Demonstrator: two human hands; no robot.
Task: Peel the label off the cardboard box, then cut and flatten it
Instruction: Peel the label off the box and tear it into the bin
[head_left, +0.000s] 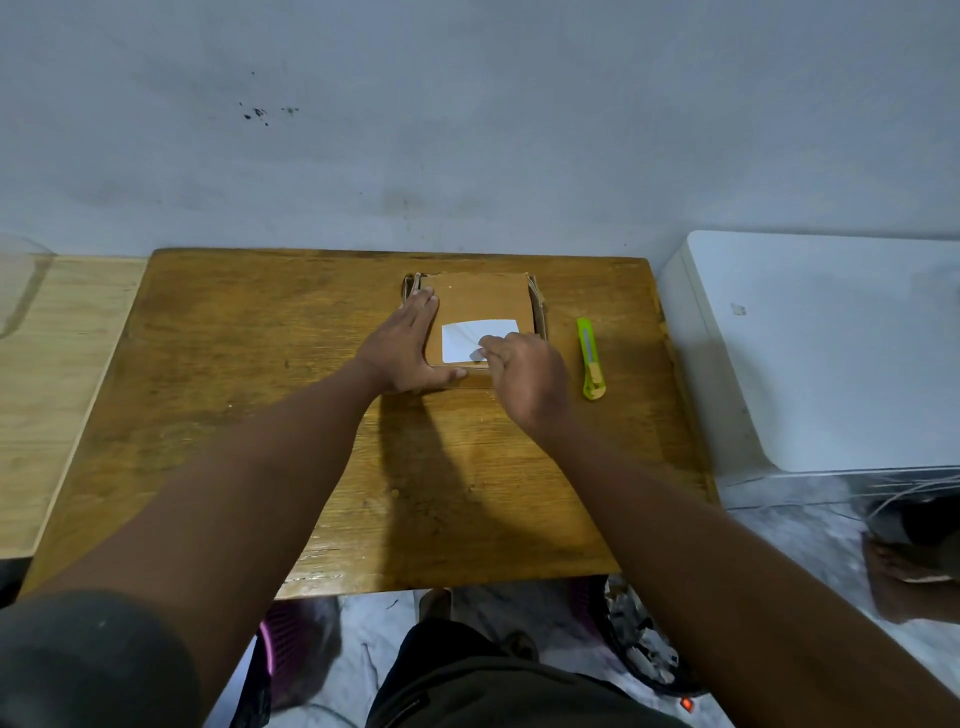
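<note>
Cardboard box (480, 299) sits flat on the wooden counter (234, 374), toward the far edge and a little right of centre, close to the wall. White label (470, 338) is on the box's top face, toward the near side. Box lies with its broad face up, most likely so the label can be worked from above.

Left hand (402, 348): open and flat, fingers together and stretched along the box's left edge, fingertips reaching the far-left corner, thumb laid across the near-left corner. It grips nothing; it presses and braces. Judged purpose: to pin the box so that pulling on the label does not drag it across the counter.

Right hand (524, 376): curled, fingers drawn in toward the thumb over the label's near-right part. A small pale piece shows at the fingertips, which may be a lifted corner of the label, but the hand covers the contact; cannot tell whether it has pinched the corner or is only picking at the edge. Most of the label lies flat on the box.

Green utility knife (590, 358) lies on the counter just right of the box, apart from it, long axis running near to far. It is untouched, within easy reach of the right hand for the cutting step.

Step in hand, by judgement: label peel, at its start. Cutting and flattening not begun.
</note>
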